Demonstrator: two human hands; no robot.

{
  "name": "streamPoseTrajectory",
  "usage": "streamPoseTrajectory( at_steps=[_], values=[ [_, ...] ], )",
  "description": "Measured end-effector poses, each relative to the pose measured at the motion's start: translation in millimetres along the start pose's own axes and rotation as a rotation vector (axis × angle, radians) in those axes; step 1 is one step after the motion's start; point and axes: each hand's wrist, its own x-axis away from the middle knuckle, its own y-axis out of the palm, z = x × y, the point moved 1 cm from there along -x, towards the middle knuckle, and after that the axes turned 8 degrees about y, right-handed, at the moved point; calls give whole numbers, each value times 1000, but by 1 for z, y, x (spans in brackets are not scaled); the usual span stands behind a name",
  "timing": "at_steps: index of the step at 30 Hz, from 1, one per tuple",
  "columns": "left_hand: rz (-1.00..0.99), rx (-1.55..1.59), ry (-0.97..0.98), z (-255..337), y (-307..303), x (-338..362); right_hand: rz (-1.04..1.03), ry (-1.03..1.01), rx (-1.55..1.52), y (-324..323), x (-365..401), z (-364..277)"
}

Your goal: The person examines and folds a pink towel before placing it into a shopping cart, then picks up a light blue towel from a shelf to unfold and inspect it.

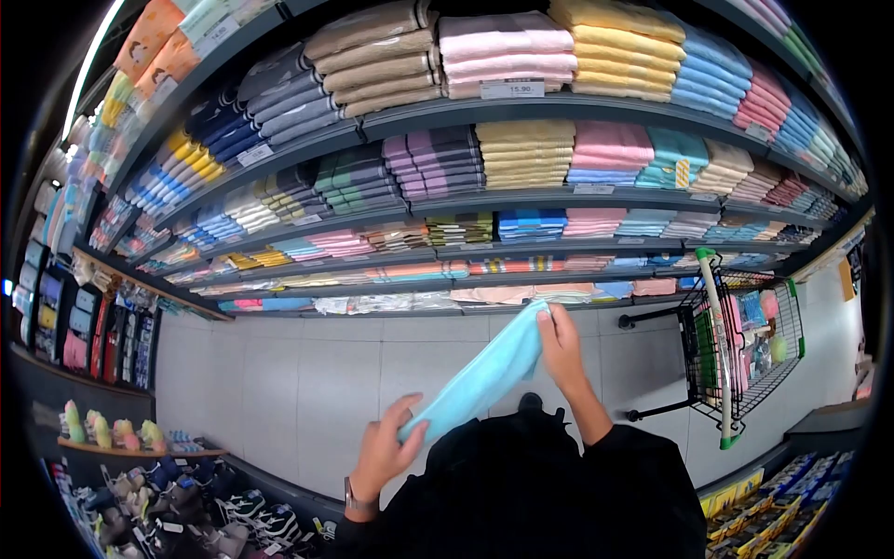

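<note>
A light turquoise towel is stretched at a slant in front of my body, above the floor. My left hand grips its lower left end between thumb and fingers. At the upper right end, my right hand pinches the other corner. The towel looks folded into a long strip and hangs a little slack along its lower edge. Beyond it, shelves hold folded towels, among them a turquoise stack of similar colour on a middle shelf.
A shopping cart with goods in it stands to my right. Shelves of towel stacks curve across the front. Shoes fill a rack at the lower left, and packaged goods sit at the lower right. Grey tiled floor lies between.
</note>
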Motion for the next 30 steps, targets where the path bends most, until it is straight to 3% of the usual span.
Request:
streamPoseTrajectory(
  at_steps=[2,5,8,12,17,20,24,30],
  values=[
    [-11,-36,-121,-14,2,-7,-10,-27,13,4,2,-2],
    [114,104,102,-19,12,3,-14,-62,127,3,0,12],
    [120,14,212,-7,11,-7,-26,-59,196,13,-11,29],
    [147,88,-75,-4,7,-16,-161,28,144,13,4,5],
    [3,130,-80,16,16,-35,-505,40,126,35,34,-34],
    [-55,227,1,20,25,-48,-618,-127,104,49,47,-39],
    [-119,216,-1,-1,31,-46,-620,-85,69,46,46,-42],
    [-15,295,-50,0,23,-41,-707,-32,86,39,42,-22]
  ],
)
